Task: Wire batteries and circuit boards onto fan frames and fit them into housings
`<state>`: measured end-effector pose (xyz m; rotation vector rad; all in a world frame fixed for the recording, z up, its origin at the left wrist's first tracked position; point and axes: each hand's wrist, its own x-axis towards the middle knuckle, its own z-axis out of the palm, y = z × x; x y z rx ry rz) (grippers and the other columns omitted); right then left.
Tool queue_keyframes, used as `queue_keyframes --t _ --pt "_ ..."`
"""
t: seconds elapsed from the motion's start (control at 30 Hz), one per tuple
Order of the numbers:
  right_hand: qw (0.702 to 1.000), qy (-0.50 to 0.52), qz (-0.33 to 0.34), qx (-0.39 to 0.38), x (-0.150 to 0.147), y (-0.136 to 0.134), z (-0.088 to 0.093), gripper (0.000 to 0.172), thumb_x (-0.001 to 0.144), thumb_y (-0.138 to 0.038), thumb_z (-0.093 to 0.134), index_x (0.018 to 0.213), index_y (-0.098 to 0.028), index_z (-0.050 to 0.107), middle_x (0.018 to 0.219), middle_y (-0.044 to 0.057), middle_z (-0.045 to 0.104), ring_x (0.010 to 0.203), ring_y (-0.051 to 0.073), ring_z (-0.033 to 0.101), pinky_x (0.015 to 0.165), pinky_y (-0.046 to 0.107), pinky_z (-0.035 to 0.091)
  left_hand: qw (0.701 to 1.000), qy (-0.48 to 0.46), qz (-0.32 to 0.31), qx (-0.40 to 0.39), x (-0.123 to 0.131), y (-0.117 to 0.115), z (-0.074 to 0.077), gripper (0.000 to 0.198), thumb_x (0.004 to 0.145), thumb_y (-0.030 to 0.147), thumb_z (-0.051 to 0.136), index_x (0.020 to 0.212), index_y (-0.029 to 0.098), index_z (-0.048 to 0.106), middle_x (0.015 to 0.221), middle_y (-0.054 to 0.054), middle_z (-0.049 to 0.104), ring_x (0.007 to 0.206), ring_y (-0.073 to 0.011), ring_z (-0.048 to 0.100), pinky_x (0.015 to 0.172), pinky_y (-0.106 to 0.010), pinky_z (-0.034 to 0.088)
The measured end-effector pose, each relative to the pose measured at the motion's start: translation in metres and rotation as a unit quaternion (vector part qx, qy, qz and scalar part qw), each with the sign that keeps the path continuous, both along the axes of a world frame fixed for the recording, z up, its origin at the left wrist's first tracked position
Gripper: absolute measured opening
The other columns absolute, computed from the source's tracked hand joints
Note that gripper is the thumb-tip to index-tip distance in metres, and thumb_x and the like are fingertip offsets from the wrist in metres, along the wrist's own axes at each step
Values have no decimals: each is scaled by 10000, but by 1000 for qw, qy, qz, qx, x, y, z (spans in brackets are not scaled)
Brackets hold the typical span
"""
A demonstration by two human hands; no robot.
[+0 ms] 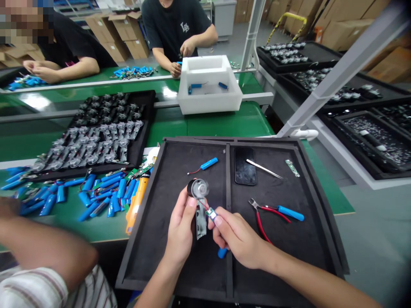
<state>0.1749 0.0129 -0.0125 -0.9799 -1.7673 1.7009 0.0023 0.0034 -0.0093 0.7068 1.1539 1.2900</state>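
My left hand is closed around a small device housing, which has a clear round part at its top and an open grey handle below. Pinched in my right hand is a small circuit board, and thin wires run from it to the housing. A blue battery shows below my right fingers; whether it joins the board is hidden. Both hands are over a black tray. On it lie another blue battery with wires, red-handled cutters, tweezers and a loose circuit board.
A phone lies in the tray. Left of it are an orange tool, many blue batteries and a tray of housings. A white box stands ahead. Co-workers sit across the bench; another person's arm is close left.
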Motion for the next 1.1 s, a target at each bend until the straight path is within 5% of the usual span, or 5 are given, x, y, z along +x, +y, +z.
queue_keyframes --t 0.57,1.1 --pt "1000 -4 21 7 1 1 1 378 1147 -420 277 1057 -205 573 704 -45 600 638 102 574 677 266 479 1000 -16 2 -2 1 0 1 459 1009 449 614 1407 232 544 997 -41 714 650 -121 650 638 -250 518" --pt "999 -2 12 -31 0 -2 0 379 1138 -469 286 1095 -207 556 757 -34 590 640 102 546 623 247 496 999 -24 21 -11 0 -1 -1 451 998 446 635 1393 241 560 1013 -42 714 663 -114 652 642 -239 524"
